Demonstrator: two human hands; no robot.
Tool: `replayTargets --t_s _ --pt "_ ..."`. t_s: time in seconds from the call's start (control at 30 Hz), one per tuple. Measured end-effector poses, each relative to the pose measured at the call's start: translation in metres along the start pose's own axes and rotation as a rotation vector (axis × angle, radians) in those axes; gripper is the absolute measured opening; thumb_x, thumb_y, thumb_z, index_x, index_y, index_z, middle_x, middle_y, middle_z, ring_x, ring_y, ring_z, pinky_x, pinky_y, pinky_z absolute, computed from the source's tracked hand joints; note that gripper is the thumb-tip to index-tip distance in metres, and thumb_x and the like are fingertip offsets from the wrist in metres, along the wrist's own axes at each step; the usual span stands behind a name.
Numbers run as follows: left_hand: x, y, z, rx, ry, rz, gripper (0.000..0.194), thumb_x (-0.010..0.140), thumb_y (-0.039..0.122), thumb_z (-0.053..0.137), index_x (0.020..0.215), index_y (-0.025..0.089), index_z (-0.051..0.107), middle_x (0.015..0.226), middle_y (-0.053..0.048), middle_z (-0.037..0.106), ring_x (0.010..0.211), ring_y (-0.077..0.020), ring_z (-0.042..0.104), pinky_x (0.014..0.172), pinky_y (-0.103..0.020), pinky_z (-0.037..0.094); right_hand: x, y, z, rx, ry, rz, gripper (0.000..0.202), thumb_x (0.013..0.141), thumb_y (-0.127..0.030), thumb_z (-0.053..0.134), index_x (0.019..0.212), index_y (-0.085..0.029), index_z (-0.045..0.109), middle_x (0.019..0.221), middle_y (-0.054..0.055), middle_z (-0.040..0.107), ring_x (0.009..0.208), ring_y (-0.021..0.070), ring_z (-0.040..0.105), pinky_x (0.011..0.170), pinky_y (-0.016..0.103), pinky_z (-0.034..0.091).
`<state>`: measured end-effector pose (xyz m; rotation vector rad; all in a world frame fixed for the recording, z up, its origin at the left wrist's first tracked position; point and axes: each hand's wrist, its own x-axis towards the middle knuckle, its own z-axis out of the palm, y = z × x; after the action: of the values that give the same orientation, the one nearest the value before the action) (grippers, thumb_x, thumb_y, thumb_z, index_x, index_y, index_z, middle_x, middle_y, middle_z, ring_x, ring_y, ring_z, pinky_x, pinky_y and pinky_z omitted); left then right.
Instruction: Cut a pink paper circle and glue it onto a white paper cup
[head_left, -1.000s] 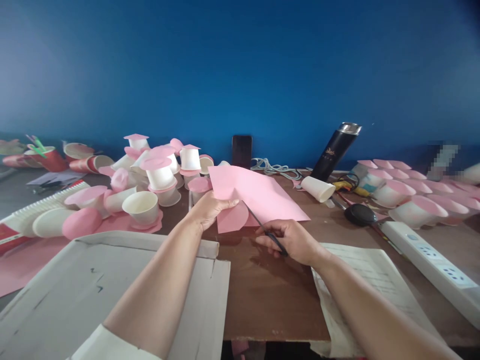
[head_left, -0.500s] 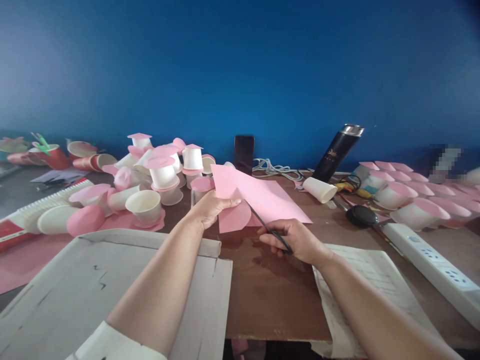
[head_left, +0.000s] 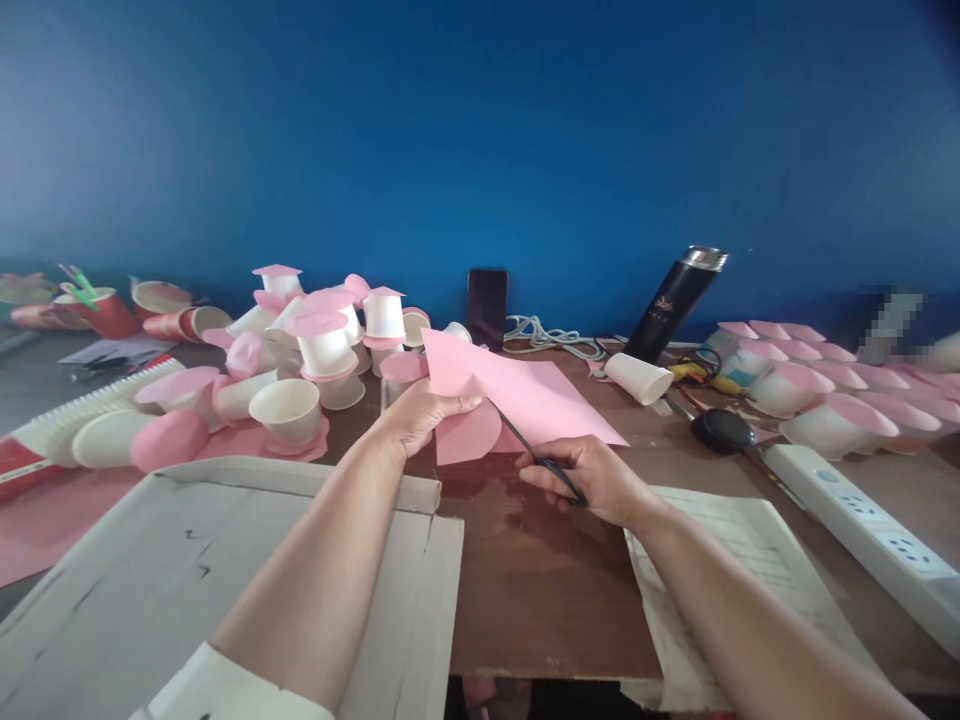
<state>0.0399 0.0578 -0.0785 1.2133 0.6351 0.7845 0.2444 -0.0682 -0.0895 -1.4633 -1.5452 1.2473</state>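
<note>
A sheet of pink paper [head_left: 532, 395] is held above the brown table, pinched at its left part between the thumb and fingers of my left hand [head_left: 421, 415]. Part of the sheet is cut into a rounded flap that hangs below my thumb. My right hand [head_left: 589, 478] is wrapped round the handles of dark scissors [head_left: 519, 436], whose tips meet the paper just right of my left thumb. How far apart the blades are is hard to see. Behind my left hand stand paper cups [head_left: 324, 350] with pink paper tops.
A grey board [head_left: 300, 580] lies under my left forearm, a written sheet [head_left: 720, 560] under my right. A power strip [head_left: 862, 520], a tipped paper cup [head_left: 637, 380] and rows of pink-topped cups [head_left: 840, 425] are to the right. A phone [head_left: 487, 308] and flask [head_left: 675, 305] lean on the wall.
Almost nothing differs. The pink paper and the scissors have shifted only very slightly, and both hands keep their hold.
</note>
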Motion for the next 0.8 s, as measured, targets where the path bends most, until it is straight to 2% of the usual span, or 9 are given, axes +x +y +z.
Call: replayTargets --t_s 0.2,0.3,0.4,0.5,0.63,0.8 --pt "0.000 0.001 0.002 -0.017 0.020 0.003 0.049 0.060 0.025 0.083 0.105 0.013 0.068 0.115 -0.012 0.068 0.105 -0.0263 0.062 0.095 -0.039 0.045 -0.001 -0.004 0.002 0.007 0.014 0.015 0.045 0.076 -0.052 0.068 0.094 -0.010 0.069 0.054 -0.001 0.056 0.045 0.0076 0.049 0.045 0.021 0.039" --pt "0.000 0.002 0.006 -0.079 0.097 -0.013 0.046 0.062 0.030 0.082 0.103 0.013 0.069 0.109 -0.012 0.070 0.100 -0.0250 0.064 0.092 -0.037 0.047 0.001 -0.006 0.005 0.051 0.066 0.016 0.042 0.074 -0.050 0.071 0.089 -0.011 0.069 0.053 -0.002 0.056 0.045 0.0070 0.049 0.045 0.020 0.039" --pt "-0.001 0.001 0.014 -0.164 0.168 -0.047 0.044 0.065 0.037 0.080 0.100 0.012 0.070 0.101 -0.013 0.072 0.092 -0.0241 0.067 0.087 -0.037 0.050 0.003 -0.003 0.010 0.140 0.142 0.030 0.042 0.071 -0.050 0.073 0.089 -0.013 0.068 0.054 -0.002 0.056 0.045 0.0077 0.050 0.044 0.020 0.040" --pt "-0.002 -0.001 0.025 -0.211 0.146 -0.076 0.048 0.065 0.037 0.080 0.103 0.011 0.069 0.103 -0.014 0.072 0.094 -0.0249 0.067 0.090 -0.038 0.049 0.005 0.001 0.014 0.208 0.190 0.032 0.042 0.071 -0.050 0.073 0.091 -0.014 0.067 0.054 -0.003 0.056 0.046 0.0086 0.051 0.044 0.021 0.042" --pt "-0.003 -0.009 0.033 -0.171 0.169 -0.049 0.052 0.059 0.031 0.083 0.104 0.008 0.069 0.106 -0.015 0.071 0.100 -0.0285 0.065 0.095 -0.041 0.046 0.005 0.003 0.018 0.244 0.179 0.032 0.042 0.070 -0.050 0.073 0.091 -0.014 0.065 0.057 -0.002 0.058 0.046 0.0085 0.051 0.045 0.021 0.043" --pt "0.001 -0.018 0.024 -0.015 0.172 0.030 0.049 0.059 0.031 0.082 0.102 0.009 0.070 0.108 -0.014 0.070 0.104 -0.0307 0.063 0.098 -0.042 0.042 0.002 0.000 0.018 0.194 0.187 -0.005 0.043 0.071 -0.048 0.074 0.095 -0.017 0.056 0.060 -0.001 0.062 0.047 0.0107 0.055 0.046 0.023 0.045"
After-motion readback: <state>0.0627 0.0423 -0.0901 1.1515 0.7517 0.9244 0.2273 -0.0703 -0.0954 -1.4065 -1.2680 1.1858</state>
